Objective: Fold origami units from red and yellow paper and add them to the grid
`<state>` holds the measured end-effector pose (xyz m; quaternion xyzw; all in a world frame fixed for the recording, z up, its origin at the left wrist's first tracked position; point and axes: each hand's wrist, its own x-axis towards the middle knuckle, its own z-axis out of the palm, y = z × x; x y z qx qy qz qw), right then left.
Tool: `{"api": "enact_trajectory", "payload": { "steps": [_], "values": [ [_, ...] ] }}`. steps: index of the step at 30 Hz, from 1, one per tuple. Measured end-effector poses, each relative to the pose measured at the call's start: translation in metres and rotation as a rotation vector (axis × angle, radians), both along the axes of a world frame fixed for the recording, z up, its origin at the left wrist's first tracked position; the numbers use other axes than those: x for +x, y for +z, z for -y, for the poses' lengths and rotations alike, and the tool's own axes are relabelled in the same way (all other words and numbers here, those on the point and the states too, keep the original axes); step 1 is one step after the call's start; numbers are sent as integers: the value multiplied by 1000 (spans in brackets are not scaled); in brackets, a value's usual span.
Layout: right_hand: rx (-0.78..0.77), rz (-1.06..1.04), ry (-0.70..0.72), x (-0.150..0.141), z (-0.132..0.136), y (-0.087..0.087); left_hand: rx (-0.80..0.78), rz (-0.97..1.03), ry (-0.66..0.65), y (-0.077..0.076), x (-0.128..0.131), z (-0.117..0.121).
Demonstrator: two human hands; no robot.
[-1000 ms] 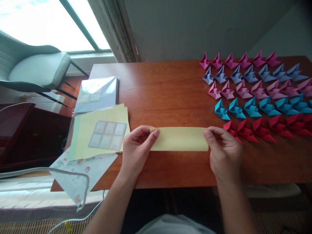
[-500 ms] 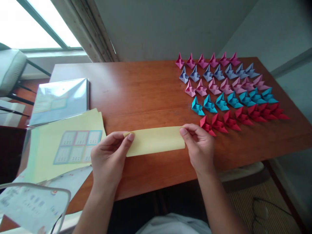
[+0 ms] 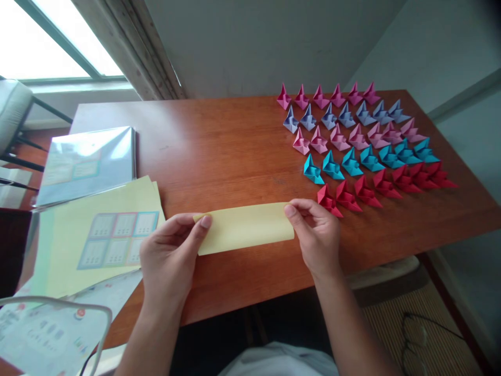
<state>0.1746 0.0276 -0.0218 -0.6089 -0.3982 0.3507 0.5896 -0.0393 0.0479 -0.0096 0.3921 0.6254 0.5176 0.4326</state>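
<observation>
A long yellow strip of paper (image 3: 245,228) is stretched level between my hands, above the front part of the table. My left hand (image 3: 170,256) pinches its left end, thumb on top. At the strip's upper right corner, my right hand (image 3: 317,235) grips the edge between thumb and fingers. To the right of the strip stand rows of folded paper shapes with pointed tips: a red row (image 3: 385,184) nearest, then a blue row (image 3: 371,158), a light pink row (image 3: 358,137), a lilac row (image 3: 346,116) and a magenta row (image 3: 337,96) farthest back.
On the left of the wooden table (image 3: 219,146) lie yellow sheets (image 3: 62,235) with a printed grid and a shiny plastic-covered pack (image 3: 90,156). A white-framed object (image 3: 55,334) is at the lower left. Glasses (image 3: 415,334) lie on a woven seat at the lower right.
The whole view has shifted slightly, so table items appear a little farther left. Both hands keep their hold on the yellow strip, which looks otherwise the same.
</observation>
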Motion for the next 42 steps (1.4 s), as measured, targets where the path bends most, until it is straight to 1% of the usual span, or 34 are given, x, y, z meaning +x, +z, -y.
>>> {"api": "enact_trajectory", "payload": {
  "steps": [12,32,36,42],
  "values": [
    [14,-10,-6,0,0,0,4,17,-11,-1,0,0],
    [26,67,22,2,-1,-1,26,15,-19,0,-1,-1],
    [-15,66,40,4,-1,0,21,-36,1,-1,-3,-1],
    [-121,60,137,16,0,4,-37,-46,-51,4,-7,-1]
  ]
}}
